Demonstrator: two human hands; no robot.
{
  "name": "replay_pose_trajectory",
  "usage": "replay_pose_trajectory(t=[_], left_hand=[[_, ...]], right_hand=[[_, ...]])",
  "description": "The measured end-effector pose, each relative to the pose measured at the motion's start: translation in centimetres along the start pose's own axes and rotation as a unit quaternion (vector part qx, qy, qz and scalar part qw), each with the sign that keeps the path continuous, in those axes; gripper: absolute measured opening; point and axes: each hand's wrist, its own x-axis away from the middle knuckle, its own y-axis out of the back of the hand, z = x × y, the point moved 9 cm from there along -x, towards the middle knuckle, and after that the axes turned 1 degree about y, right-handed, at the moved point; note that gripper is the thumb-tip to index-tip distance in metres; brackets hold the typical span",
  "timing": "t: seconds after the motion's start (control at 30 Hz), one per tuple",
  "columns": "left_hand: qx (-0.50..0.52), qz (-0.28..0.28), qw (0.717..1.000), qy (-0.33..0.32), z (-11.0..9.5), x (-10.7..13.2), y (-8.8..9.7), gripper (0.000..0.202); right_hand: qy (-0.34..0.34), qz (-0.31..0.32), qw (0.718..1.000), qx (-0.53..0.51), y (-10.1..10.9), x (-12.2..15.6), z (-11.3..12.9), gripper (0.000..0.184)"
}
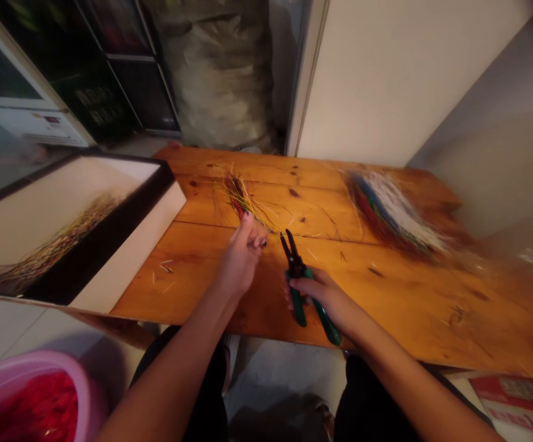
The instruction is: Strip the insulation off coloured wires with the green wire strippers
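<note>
Over the middle of the wooden table, my left hand [243,252] is closed with thumb and fingers pinched together on thin wires. A small bundle of yellow, red and dark wires [240,195] fans out just beyond its fingertips. Some thin strands reach right, toward the tool's tips. Wire strippers [296,267] with green handles and black jaws are gripped in my right hand [317,291]. The jaws point away from me and stand slightly apart, close to the right of my left hand. Whether a strand lies between them I cannot tell.
A larger bundle of white, blue, green and red wires [390,212] lies blurred at the right. At the left, an open black-and-white box [128,245] holds many wires. Wire scraps [167,267] dot the table [248,319]. A pink tub [85,393] stands on the floor at lower left.
</note>
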Motion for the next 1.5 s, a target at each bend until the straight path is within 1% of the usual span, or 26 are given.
replay_pose_trajectory(t=[0.2, 0.47, 0.77, 0.9, 1.03, 1.17, 1.23, 1.37, 1.5], left_hand=[[-0.026, 0.001, 1.0, 0.01, 0.5, 0.2, -0.1, 0.044], [-0.054, 0.007, 0.998, -0.014, 0.7, 0.0, 0.1, 0.043], [-0.049, 0.01, 0.999, -0.017, 0.6, 0.1, 0.0, 0.043], [-0.052, -0.003, 0.999, -0.013, 0.8, 0.0, 0.2, 0.043], [-0.071, -0.003, 0.997, -0.019, 0.8, 0.0, 0.3, 0.044], [-0.068, -0.003, 0.997, -0.021, 0.9, 0.0, 0.3, 0.043], [-0.061, -0.005, 0.998, -0.018, 1.1, 0.0, 0.3, 0.043], [-0.049, -0.02, 0.999, -0.004, 1.1, 0.0, 0.5, 0.043], [-0.011, -0.008, 1.0, 0.021, 1.0, 0.1, 0.2, 0.045]], right_hand=[[-0.003, 0.003, 1.0, 0.008, 0.0, 0.0, 0.0, 0.02], [0.002, 0.01, 1.0, 0.006, 0.1, -0.1, 0.1, 0.019], [0.003, 0.008, 1.0, 0.014, 0.1, 0.0, 0.2, 0.019], [0.002, 0.006, 1.0, 0.012, 0.2, -0.1, 0.1, 0.019], [0.004, 0.002, 1.0, 0.009, 0.2, 0.0, 0.1, 0.018], [0.001, -0.004, 0.999, 0.036, -0.1, 0.2, 0.2, 0.017], [0.002, -0.018, 0.999, 0.049, 0.0, 0.3, 0.2, 0.017], [0.023, -0.056, 0.991, 0.116, 0.7, 0.1, 0.2, 0.017], [0.033, -0.078, 0.981, 0.173, 1.5, -0.4, 0.3, 0.015]])
